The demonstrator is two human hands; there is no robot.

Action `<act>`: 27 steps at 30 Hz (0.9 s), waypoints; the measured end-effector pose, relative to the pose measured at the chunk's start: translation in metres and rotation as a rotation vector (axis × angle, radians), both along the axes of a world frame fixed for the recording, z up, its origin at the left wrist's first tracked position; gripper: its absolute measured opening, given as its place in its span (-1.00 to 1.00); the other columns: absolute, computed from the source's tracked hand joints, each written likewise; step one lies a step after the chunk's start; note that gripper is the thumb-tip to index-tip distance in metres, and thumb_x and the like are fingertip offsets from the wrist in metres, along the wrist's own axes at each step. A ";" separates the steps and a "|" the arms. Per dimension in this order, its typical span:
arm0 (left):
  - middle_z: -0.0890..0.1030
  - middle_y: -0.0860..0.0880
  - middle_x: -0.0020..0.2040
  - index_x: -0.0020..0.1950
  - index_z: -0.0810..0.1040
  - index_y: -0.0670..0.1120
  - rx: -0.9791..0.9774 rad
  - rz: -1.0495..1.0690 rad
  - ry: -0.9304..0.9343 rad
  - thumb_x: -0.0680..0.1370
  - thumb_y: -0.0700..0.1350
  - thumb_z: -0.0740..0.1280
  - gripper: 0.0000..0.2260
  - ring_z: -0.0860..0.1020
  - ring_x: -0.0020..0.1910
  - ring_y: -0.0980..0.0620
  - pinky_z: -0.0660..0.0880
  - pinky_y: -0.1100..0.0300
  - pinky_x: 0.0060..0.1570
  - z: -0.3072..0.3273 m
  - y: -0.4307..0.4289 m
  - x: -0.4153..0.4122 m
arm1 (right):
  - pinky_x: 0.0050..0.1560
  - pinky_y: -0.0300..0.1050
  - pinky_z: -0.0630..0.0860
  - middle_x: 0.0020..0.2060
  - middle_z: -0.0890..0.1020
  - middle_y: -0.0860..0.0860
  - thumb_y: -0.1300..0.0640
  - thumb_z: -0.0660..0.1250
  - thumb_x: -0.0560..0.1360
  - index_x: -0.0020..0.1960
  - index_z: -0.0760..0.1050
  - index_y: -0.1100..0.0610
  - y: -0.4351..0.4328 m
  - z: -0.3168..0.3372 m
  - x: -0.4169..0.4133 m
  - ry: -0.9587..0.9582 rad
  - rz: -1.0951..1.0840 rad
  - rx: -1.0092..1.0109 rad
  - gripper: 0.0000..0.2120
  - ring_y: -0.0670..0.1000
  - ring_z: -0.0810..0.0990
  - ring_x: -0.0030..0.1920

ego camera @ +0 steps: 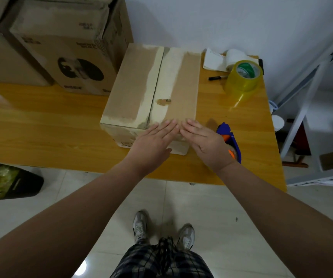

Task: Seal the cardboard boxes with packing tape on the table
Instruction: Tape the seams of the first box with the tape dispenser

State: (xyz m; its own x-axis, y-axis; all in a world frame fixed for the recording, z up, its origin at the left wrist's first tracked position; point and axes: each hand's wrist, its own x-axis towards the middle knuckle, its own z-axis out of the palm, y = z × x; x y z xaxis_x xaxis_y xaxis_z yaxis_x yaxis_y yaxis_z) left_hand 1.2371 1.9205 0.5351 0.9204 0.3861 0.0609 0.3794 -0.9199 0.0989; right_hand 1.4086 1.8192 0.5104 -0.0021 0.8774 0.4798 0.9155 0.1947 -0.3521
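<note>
Touching box: L hand, R hand

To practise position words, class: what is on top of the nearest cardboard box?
The left hand and right hand lie flat on the box's near edge; pale strips flank its seam. Contents are hidden.

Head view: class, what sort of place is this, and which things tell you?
Probably a small packing or storage room: large cardboard boxes on a wooden table, with a roll of tape and a blue tape dispenser beside the nearest box.
</note>
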 end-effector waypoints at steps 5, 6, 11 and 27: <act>0.11 -0.06 0.52 0.53 0.09 -0.12 0.032 -0.029 0.026 0.55 -0.10 0.31 -0.38 0.00 0.47 0.09 -0.04 0.13 0.45 -0.001 0.007 -0.014 | 0.25 0.11 0.48 0.16 0.61 0.18 0.21 0.25 0.53 0.16 0.58 0.27 -0.001 -0.001 -0.002 -0.084 -0.044 -0.009 -0.73 0.16 0.57 0.22; 0.19 -0.09 0.50 0.51 0.16 -0.15 0.049 -0.012 0.014 0.51 -0.12 0.38 -0.36 0.08 0.46 0.05 0.05 0.06 0.44 -0.002 0.009 -0.020 | 0.29 0.11 0.44 0.19 0.59 0.16 0.16 0.26 0.54 0.20 0.57 0.25 -0.002 -0.001 -0.003 -0.095 -0.056 -0.054 -0.71 0.14 0.54 0.25; 0.37 -0.13 0.43 0.45 0.31 -0.19 0.125 0.054 -0.011 0.46 -0.12 0.43 -0.40 0.29 0.42 -0.03 0.22 -0.08 0.39 -0.003 0.022 -0.049 | 0.41 0.08 0.26 0.32 0.50 0.04 -0.12 0.19 0.53 0.31 0.49 0.15 -0.008 0.007 -0.014 -0.062 -0.184 -0.258 -0.52 -0.02 0.38 0.38; 0.31 0.08 0.37 0.27 0.55 -0.09 -0.363 0.185 -0.393 0.57 -0.10 0.31 -0.72 0.18 0.42 0.14 0.02 0.24 0.40 0.029 0.114 -0.116 | 0.45 0.10 0.11 0.24 0.57 0.13 0.06 0.01 0.53 0.24 0.55 0.22 0.044 0.039 -0.105 0.040 -0.606 -0.132 -0.53 0.14 0.45 0.33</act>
